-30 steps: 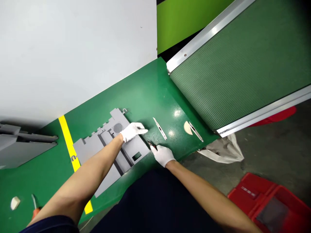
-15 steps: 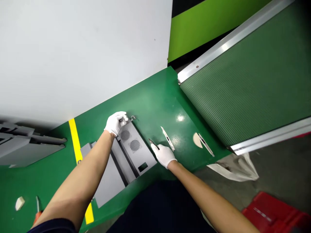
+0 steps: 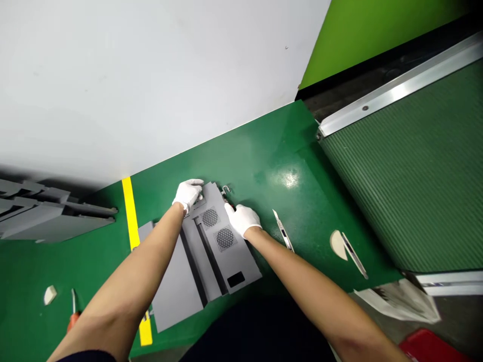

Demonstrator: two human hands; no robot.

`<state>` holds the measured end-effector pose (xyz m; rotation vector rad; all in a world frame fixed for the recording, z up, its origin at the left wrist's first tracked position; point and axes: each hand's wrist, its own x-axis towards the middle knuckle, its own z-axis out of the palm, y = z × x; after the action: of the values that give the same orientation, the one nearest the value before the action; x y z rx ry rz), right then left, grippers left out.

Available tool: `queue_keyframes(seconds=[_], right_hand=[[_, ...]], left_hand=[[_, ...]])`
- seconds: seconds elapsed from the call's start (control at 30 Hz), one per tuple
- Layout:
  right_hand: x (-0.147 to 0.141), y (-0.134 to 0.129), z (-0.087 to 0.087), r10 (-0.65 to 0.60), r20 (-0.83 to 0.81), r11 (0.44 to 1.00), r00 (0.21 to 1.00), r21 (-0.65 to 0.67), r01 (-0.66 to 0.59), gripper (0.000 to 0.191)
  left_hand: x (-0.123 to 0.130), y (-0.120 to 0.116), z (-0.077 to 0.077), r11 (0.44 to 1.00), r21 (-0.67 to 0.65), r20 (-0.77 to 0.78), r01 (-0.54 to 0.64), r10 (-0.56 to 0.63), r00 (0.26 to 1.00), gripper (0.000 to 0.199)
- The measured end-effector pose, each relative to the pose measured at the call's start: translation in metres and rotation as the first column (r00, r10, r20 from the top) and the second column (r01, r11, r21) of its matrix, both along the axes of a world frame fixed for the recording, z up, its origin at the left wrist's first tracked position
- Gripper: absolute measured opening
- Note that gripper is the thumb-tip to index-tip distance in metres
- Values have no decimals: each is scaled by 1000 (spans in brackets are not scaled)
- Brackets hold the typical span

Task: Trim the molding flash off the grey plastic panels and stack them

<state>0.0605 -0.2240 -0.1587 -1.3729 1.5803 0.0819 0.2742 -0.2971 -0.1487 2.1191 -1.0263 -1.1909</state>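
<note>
A grey sheet-metal panel [image 3: 177, 291] with round vent grilles, a long channel and a small dark rectangular window lies on the green workbench. At its far end, my left hand [image 3: 188, 195], in a white glove, has its fingers curled against the panel's edge. My right hand [image 3: 242, 220], also gloved, is closed at the panel's right edge around a small hand tool [image 3: 231, 205]. Only a dark and reddish bit of this tool shows; the palm hides the rest. Just beyond its tip, a small metal hook [image 3: 226, 189] sticks out from the panel's corner.
A utility knife [image 3: 283, 230] lies right of my right hand. Farther right are a cream disc [image 3: 338, 245] and another knife [image 3: 354, 255]. Stacked grey panels [image 3: 56, 216] stand at left, near an orange-handled screwdriver [image 3: 73, 311]. A ribbed green conveyor belt [image 3: 415, 176] borders the bench.
My right hand has moved from the bench beside the panel to the panel's far right edge, bringing the small tool near the hook. My left hand stays at the far end. The view has shifted.
</note>
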Motion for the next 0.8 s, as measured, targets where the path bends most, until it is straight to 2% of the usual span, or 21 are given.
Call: queue_keyframes(seconds=[0.33, 0.8], right_hand=[[1, 0, -5, 2, -16, 1000, 1000, -19, -2, 71], [2, -4, 6, -7, -45, 1000, 999, 22, 8, 76]], left_hand=[[3, 2, -1, 984, 162, -15, 68, -67, 998, 50], [3, 1, -7, 985, 167, -51, 50, -42, 998, 48]])
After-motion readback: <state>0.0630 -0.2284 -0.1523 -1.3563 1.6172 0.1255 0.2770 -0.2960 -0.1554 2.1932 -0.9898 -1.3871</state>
